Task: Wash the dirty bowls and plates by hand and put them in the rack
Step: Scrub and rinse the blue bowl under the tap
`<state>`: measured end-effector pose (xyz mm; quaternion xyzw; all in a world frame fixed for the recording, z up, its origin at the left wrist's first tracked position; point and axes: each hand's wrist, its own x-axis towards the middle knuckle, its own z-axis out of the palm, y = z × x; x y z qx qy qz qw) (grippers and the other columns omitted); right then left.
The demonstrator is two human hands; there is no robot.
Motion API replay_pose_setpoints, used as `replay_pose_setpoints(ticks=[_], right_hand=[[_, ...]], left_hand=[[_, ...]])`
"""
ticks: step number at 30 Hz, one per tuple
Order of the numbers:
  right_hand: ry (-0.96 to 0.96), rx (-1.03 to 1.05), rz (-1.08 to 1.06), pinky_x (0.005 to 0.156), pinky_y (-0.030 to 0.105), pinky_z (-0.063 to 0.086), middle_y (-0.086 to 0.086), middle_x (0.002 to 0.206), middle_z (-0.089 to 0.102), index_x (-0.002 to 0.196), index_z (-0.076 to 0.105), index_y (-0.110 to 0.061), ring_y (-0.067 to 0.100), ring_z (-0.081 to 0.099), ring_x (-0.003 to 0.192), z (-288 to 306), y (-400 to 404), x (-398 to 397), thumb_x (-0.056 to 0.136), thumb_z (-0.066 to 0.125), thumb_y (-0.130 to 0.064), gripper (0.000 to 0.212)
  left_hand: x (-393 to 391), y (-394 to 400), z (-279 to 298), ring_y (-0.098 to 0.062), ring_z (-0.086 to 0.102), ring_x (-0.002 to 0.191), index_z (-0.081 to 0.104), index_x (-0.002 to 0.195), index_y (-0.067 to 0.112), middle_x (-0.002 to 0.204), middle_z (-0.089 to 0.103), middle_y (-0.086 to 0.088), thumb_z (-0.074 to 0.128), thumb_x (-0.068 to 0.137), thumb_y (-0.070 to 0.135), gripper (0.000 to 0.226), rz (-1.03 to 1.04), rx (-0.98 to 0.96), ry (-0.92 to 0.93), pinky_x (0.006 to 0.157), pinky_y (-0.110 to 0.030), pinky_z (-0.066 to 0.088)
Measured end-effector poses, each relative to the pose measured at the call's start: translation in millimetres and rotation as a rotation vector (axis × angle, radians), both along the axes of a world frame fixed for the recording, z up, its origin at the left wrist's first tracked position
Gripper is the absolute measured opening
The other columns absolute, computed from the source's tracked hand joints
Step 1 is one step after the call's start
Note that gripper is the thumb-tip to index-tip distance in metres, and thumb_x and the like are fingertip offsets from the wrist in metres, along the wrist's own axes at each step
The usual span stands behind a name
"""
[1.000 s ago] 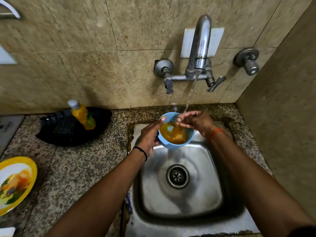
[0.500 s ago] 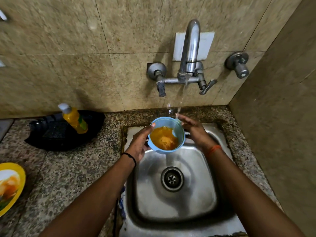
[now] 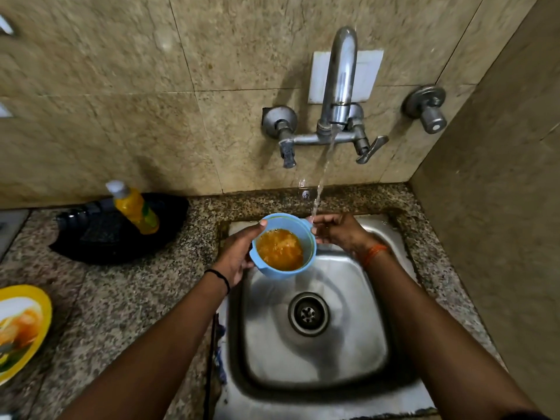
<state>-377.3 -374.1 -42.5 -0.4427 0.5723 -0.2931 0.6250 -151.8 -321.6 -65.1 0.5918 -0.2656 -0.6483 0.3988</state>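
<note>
Now the blue bowl (image 3: 284, 245) sits between 2 hands, left grip (image 3: 239, 253) clasping its side, right grip (image 3: 335, 233) pinching its rim.

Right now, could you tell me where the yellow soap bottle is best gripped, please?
Grip the soap bottle around its yellow body, below the white cap, coming from the sink side. It leans in the black tray, body exposed, with the wall close behind.
</note>
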Motion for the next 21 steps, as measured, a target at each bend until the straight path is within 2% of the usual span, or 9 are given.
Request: replay_pose_setpoints(ticks=[4, 7, 8, 12, 17, 19, 21], right_hand=[[0.010, -0.062, -0.021, 0.062, 0.019, 0.056, 0.007, 0.085, 0.069, 0.111, 0.065, 0.010, 0.003, 0.065, 0.060, 0, -2, 12, 0.085, 0.059, 0.012, 0.026], [-0.006, -0.091, -0.050, 0.061, 0.018, 0.056, 0.011, 0.093, 0.068, 0.100, 0.067, 0.007, 0.004, 0.064, 0.062, 2, -2, 15, 0.085, 0.061, 0.010, 0.016], [-0.009, -0.092, -0.063, 0.061, 0.018, 0.056, 0.010, 0.089, 0.070, 0.101, 0.067, 0.009, 0.005, 0.065, 0.062, 3, -2, 14, 0.084, 0.063, 0.009, 0.017], [0.065, -0.157, -0.073, 0.057, 0.017, 0.055, -0.012, 0.063, 0.072, 0.109, 0.066, 0.010, -0.001, 0.064, 0.057, 9, -6, 8, 0.082, 0.067, 0.007, 0.027], [0.163, -0.280, -0.076, 0.058, 0.011, 0.052, -0.017, 0.056, 0.068, 0.104, 0.067, 0.008, -0.007, 0.061, 0.053, 24, -7, -4, 0.078, 0.071, 0.009, 0.027], [0.196, -0.320, -0.050, 0.065, 0.014, 0.054, -0.014, 0.059, 0.070, 0.097, 0.070, 0.007, -0.005, 0.062, 0.057, 31, -5, -8, 0.074, 0.073, 0.010, 0.023], [0.250, -0.337, -0.017, 0.069, 0.024, 0.055, -0.010, 0.063, 0.070, 0.082, 0.072, -0.008, 0.001, 0.063, 0.059, 35, -2, -11, 0.072, 0.076, 0.009, 0.019]], left_hand=[[5, -3, 3, -0.019, 0.066, 0.087, 0.072, 0.098, 0.023, 0.095, 0.072, -0.002, 0.069, 0.081, 0.043, 0.027, 0.056, -0.059, -0.020, 0.084, -0.039, 0.050], [5, -3, 5, -0.022, 0.065, 0.091, 0.071, 0.106, 0.015, 0.104, 0.072, -0.010, 0.070, 0.083, 0.035, 0.031, 0.094, -0.113, 0.033, 0.090, -0.044, 0.050], [4, -4, 5, -0.023, 0.065, 0.094, 0.070, 0.110, 0.013, 0.108, 0.071, -0.012, 0.070, 0.083, 0.033, 0.034, 0.104, -0.124, 0.054, 0.093, -0.046, 0.049], [-3, -9, 1, -0.035, 0.060, 0.113, 0.063, 0.122, 0.009, 0.123, 0.064, -0.019, 0.069, 0.083, 0.033, 0.047, 0.076, -0.153, 0.196, 0.096, -0.053, 0.048], [-23, -16, 0, -0.037, 0.057, 0.119, 0.058, 0.130, 0.011, 0.131, 0.058, -0.020, 0.074, 0.073, 0.046, 0.069, 0.036, -0.054, 0.348, 0.099, -0.057, 0.044], [-32, -16, 3, -0.034, 0.060, 0.115, 0.061, 0.125, 0.009, 0.128, 0.061, -0.020, 0.061, 0.084, 0.046, 0.055, 0.027, -0.019, 0.423, 0.099, -0.053, 0.046], [-42, -16, 6, -0.030, 0.066, 0.104, 0.064, 0.118, 0.010, 0.119, 0.066, -0.018, 0.044, 0.094, 0.044, 0.046, 0.009, 0.016, 0.481, 0.091, -0.046, 0.052]])
